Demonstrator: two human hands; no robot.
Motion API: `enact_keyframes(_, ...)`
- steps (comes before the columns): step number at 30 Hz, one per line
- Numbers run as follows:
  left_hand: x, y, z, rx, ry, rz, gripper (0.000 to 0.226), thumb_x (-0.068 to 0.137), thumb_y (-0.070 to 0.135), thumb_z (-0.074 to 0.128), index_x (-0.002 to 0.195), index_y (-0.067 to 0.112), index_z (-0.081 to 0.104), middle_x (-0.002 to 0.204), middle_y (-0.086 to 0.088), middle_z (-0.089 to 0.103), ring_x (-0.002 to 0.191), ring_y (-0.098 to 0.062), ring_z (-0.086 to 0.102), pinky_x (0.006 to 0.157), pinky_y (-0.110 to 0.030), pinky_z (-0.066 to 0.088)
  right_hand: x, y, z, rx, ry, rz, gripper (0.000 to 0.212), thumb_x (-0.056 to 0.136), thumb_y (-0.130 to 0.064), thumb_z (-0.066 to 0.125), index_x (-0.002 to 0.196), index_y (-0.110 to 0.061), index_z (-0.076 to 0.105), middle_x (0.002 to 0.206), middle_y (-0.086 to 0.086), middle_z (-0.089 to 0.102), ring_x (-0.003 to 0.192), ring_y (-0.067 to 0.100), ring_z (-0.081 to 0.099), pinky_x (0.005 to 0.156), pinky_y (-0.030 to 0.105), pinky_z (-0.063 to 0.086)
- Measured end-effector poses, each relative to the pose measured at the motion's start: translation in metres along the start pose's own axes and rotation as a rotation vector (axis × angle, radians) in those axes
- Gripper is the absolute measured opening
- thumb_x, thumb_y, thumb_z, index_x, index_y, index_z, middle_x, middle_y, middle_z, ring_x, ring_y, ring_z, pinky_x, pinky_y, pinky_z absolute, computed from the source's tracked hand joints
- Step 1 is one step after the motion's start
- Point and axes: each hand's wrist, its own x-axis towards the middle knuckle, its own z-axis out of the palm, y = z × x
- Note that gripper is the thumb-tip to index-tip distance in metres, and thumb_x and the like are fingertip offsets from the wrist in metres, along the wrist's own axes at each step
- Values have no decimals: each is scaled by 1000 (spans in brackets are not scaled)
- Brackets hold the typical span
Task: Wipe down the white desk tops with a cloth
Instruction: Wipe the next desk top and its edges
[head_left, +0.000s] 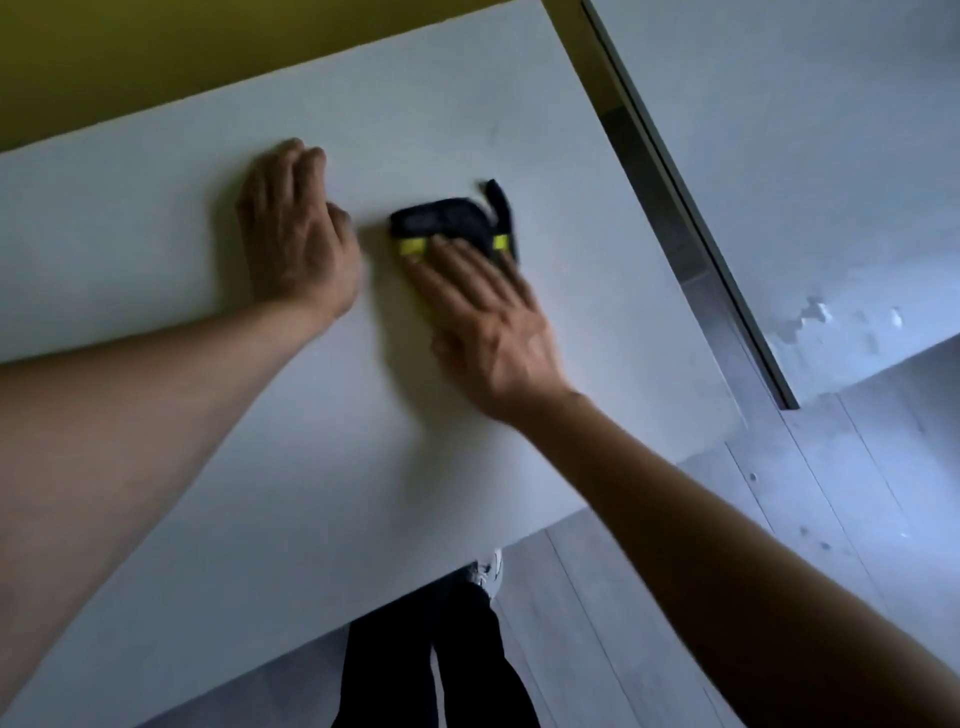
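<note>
White laminate desk top (291, 467) fills most of the head view, running on a slant from lower left to upper right; surface matte. Beyond its far edge, a yellow-green wall (156, 57). To the right, a metal rail (691, 218) edges a pale grey panel (831, 156) with chipped patches low down. Below the desk's near edge, grey plank flooring (779, 545).

Two bare forearms reach in from the bottom corners. Under the desk edge, dark trousers (441, 660) and one light-coloured shoe (488, 569) on the floor.

Left hand (296, 234) rests on the desk top, back of hand up, fingers bent under at the knuckles, holding nothing that shows. It sits just left of the cloth, apart from it.

Right hand (483, 317) lies flat, fingers straight and spread, pressing down on the cloth rather than curling round it. Fingertips cover the cloth's near edge.

Cloth (447, 221): dark navy or black, folded small, with yellow-green patches showing between the fingers. It lies on the desk top near the middle of the view, between the two hands and closer to the right-hand edge. One loose corner sticks up at its far right. Cloth and right hand are blurred.
</note>
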Motion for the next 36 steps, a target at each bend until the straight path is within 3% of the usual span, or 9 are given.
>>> enact_keyframes(3,-1,0,-2,19,-16,34,56,99,26,31,151,9,44,162,-16,38,148,-39,35,123,-46,23,-24,63,-25,-77,128,268,62,92,-35,50,151,-17,47,157,11,43,148,28,36,118,51,30)
enact_keyframes(5,-7,2,-5,12,-35,59,55,101,26,31,153,10,43,163,-16,37,148,-39,35,122,-48,25,-47,87,-41,-144,167,432,61,94,-36,48,153,-22,43,160,6,39,150,24,31,121,49,25)
enact_keyframes(9,-65,10,-17,-27,-69,145,52,103,25,38,152,8,45,161,-18,40,146,-39,39,119,-47,29,-67,69,-45,-172,201,579,63,92,-36,44,154,-24,41,161,5,37,150,23,30,123,51,22)
enact_keyframes(15,-149,32,-32,-53,-94,166,53,98,22,44,148,5,49,157,-20,44,143,-44,41,121,-50,27,-126,-36,-29,-79,96,448,66,90,-29,54,154,-21,40,162,4,35,153,21,24,121,50,24)
enact_keyframes(19,-127,40,-37,-38,-129,154,48,94,23,44,136,5,56,148,-21,50,132,-44,48,111,-51,35,-124,-23,-32,-127,103,431,68,86,-38,62,151,-26,46,160,1,39,150,20,32,119,45,27)
enact_keyframes(24,-80,55,-25,-13,-203,241,55,93,29,38,141,8,54,155,-19,45,137,-42,45,113,-52,35,-58,28,-25,-158,192,637,67,89,-40,55,153,-23,43,160,9,38,150,29,29,124,50,18)
enact_keyframes(29,-54,74,1,-40,-173,346,60,95,29,44,151,8,50,160,-17,43,148,-39,39,126,-53,23,46,83,-28,-121,64,654,72,93,-48,36,160,-23,27,166,9,22,154,29,15,125,49,9)
enact_keyframes(32,-56,73,1,-36,-162,344,62,97,27,44,156,9,44,164,-15,39,151,-38,35,127,-54,20,116,109,-30,-93,19,689,72,98,-45,40,162,-24,16,168,7,16,153,30,16,122,46,18)
enact_keyframes(36,-53,76,3,-20,-183,324,63,97,28,41,158,9,42,166,-15,35,153,-38,33,126,-56,22,207,132,-24,-92,-4,747,66,99,-41,41,159,-24,20,156,6,34,139,31,35,106,43,33)
